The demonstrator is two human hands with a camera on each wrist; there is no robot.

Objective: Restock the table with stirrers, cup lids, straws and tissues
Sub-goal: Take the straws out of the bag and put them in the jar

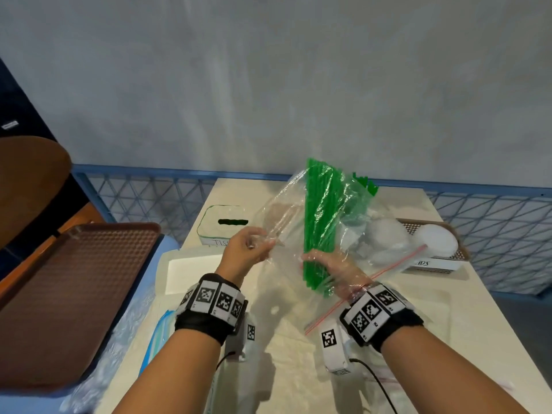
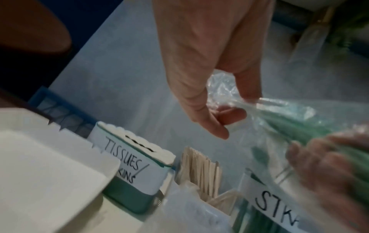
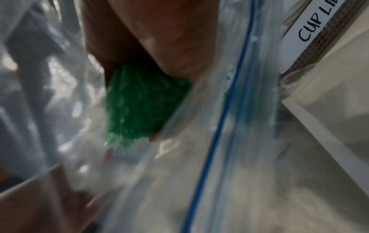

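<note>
A bundle of green straws (image 1: pixel 322 210) stands tilted inside a clear zip bag (image 1: pixel 283 204) held above the table (image 1: pixel 388 339). My right hand (image 1: pixel 325 264) is inside the bag and grips the lower end of the straws (image 3: pixel 143 102). My left hand (image 1: pixel 248 246) pinches the bag's plastic (image 2: pixel 279 113) between thumb and fingers, left of the straws. A tissue box (image 2: pixel 129 159) labelled TISSUES, wooden stirrers (image 2: pixel 201 167) and a labelled straw holder (image 2: pixel 273 208) stand on the table below. White cup lids (image 1: pixel 439 240) lie in their tray (image 1: pixel 433 265) at the right.
A brown tray (image 1: pixel 74 288) lies left of the table on crumpled plastic. A white open box (image 1: pixel 191 270) sits at the table's left edge. More green straws (image 1: pixel 366 183) poke up behind the bag. A blue mesh fence (image 1: pixel 143 192) and grey wall stand behind.
</note>
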